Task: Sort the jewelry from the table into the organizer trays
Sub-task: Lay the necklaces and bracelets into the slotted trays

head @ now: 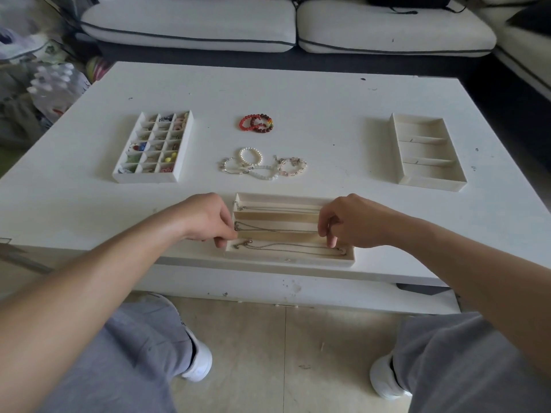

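Note:
A long white tray point(290, 261) with three slots lies at the table's near edge, and each slot has a thin chain necklace in it. My left hand point(205, 219) pinches the left end of the middle necklace point(277, 230). My right hand point(347, 223) pinches its right end, so the chain lies stretched along the slot. Behind the tray lie several pale bead bracelets point(262, 165) and, farther back, a few red bead bracelets point(256, 123), all loose on the table.
A white grid organizer point(183, 158) with small beads and rings stands at the left. A white four-slot tray point(398, 150) stands at the right. A sofa point(190, 22) runs behind the white table point(328, 93). My knees and shoes are below the table edge.

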`<state>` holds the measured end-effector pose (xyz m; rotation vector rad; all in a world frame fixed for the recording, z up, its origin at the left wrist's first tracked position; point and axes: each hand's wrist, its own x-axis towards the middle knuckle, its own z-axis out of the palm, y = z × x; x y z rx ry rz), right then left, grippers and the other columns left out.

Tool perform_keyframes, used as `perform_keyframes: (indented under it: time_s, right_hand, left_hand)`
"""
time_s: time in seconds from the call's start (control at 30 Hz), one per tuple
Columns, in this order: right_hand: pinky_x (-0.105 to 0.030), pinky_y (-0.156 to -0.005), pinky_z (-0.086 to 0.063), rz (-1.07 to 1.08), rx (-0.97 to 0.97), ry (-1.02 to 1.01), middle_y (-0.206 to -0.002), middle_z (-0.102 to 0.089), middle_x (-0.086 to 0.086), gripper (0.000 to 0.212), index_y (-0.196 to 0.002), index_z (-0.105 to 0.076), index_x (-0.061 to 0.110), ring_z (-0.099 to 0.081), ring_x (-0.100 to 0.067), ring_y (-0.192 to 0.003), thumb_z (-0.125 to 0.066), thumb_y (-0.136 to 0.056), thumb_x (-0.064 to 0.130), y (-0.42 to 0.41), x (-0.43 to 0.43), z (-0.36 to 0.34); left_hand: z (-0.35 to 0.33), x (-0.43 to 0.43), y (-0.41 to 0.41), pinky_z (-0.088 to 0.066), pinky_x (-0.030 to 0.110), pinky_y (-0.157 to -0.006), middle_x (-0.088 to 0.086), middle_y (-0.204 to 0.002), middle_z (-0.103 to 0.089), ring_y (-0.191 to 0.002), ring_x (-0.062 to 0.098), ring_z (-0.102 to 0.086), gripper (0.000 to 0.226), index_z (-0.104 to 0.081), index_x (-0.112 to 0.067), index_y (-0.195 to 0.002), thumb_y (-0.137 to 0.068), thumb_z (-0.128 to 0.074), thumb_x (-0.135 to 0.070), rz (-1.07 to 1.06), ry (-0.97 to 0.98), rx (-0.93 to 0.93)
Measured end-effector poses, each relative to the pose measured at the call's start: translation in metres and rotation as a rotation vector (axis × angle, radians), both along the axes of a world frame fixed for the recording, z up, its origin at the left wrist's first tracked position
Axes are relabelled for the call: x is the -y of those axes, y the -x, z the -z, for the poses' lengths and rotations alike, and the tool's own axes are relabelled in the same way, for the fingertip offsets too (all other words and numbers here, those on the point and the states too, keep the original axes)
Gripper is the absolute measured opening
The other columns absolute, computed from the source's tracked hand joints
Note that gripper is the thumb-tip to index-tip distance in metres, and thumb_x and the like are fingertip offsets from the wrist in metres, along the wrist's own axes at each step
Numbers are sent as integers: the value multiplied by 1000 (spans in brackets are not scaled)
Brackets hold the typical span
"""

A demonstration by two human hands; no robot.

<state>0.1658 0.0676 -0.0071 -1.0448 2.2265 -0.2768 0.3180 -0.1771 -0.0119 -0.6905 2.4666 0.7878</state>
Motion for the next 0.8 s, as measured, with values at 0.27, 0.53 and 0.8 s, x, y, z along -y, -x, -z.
perform_keyframes:
  time_s: [0.27,0.53,0.8]
  right_hand:
    - [-26,-84,-51,-63,25,-138,-81,-74,24,35,-90,-69,28,-65,0,-91,-44,-88,3,9,-7,-4]
    - [-25,-86,-53,-90,-18,-170,-89,-75,18,40,-94,-70,28,-66,-3,-95,-42,-84,2,5,-7,-4]
    - [-27,-84,-53,-70,-24,-149,-84,-75,19,35,-88,-71,28,-65,-1,-90,-46,-87,4,7,-7,-1]
  left_hand:
    - [0,-8,0,-40,23,-60,-10,-59,-64,-54,7,-45,42,-74,-44,-106,-91,-52,-12,236,-86,99]
    - [8,-13,4,-46,24,-66,-10,-60,-64,-58,9,-54,49,-70,-47,-120,-90,-49,-15,285,-3,131]
    - [2,-17,4,-41,16,-64,-18,-83,-63,-70,-2,-55,30,-75,-36,-105,-95,-53,-19,268,73,36]
